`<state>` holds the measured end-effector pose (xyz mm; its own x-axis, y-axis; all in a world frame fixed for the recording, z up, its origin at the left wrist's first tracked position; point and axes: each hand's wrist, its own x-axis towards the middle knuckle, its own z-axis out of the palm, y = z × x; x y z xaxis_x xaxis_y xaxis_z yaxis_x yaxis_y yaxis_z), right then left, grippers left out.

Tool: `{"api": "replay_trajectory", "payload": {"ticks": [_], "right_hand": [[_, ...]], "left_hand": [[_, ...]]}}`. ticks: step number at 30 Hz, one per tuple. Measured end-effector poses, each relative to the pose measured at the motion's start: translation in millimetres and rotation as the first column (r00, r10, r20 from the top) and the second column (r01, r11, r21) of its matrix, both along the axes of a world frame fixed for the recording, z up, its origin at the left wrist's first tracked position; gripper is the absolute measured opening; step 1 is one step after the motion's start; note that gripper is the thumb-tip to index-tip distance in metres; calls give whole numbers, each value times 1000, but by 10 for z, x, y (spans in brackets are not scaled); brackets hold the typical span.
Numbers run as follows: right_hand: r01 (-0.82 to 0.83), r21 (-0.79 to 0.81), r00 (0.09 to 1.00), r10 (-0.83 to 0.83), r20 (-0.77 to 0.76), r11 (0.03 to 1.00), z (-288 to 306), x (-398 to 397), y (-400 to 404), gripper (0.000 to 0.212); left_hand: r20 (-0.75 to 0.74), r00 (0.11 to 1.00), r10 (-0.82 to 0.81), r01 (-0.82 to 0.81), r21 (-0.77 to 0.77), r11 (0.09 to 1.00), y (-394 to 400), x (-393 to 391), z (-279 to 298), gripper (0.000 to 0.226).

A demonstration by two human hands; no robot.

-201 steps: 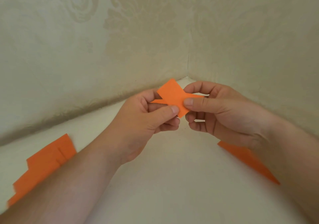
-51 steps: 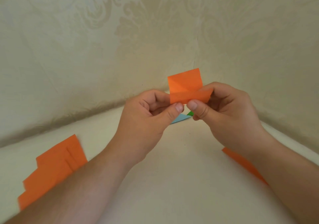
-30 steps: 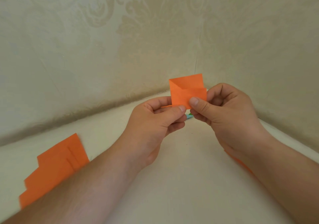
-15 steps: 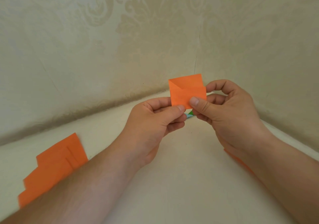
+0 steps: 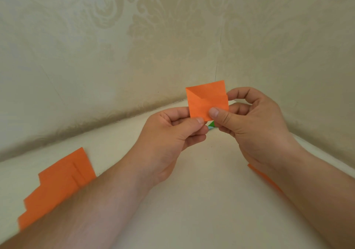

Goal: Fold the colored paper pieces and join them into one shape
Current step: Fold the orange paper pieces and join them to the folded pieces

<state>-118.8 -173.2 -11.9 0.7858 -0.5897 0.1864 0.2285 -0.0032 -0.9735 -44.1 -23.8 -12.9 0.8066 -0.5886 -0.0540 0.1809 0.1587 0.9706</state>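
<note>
Held above the pale surface (image 5: 192, 200), the folded orange square (image 5: 207, 100) is pinched by my left hand (image 5: 169, 141) and right hand (image 5: 249, 125); I should press creases firmly, edges aligned.

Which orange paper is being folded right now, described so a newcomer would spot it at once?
Look where the two patterned walls meet in a corner: just below it, both hands hold the folded orange square in the air. Unlike the flat orange sheets lying on the surface at left, it is raised, creased, and pinched by thumbs.
</note>
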Motion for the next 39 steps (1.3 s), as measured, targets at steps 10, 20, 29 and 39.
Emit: {"api": "replay_trajectory", "payload": {"ticks": [10,20,29,39], "right_hand": [[-80,-102,993,70,-91,992,11,-20,18,44],[-273,-176,925,207,-318,946,-13,-28,1,10],[-295,-186,916,222,-335,937,20,-37,2,21],[-463,158,796,488,-359,872,138,-115,-127,23]], "left_hand": [[193,980,37,-68,154,986,13,56,-21,12],[223,974,-48,3,201,980,32,53,-11,10],[389,912,-131,-28,378,925,67,73,-19,17],[312,926,-210,93,351,932,124,98,51,24]]}}
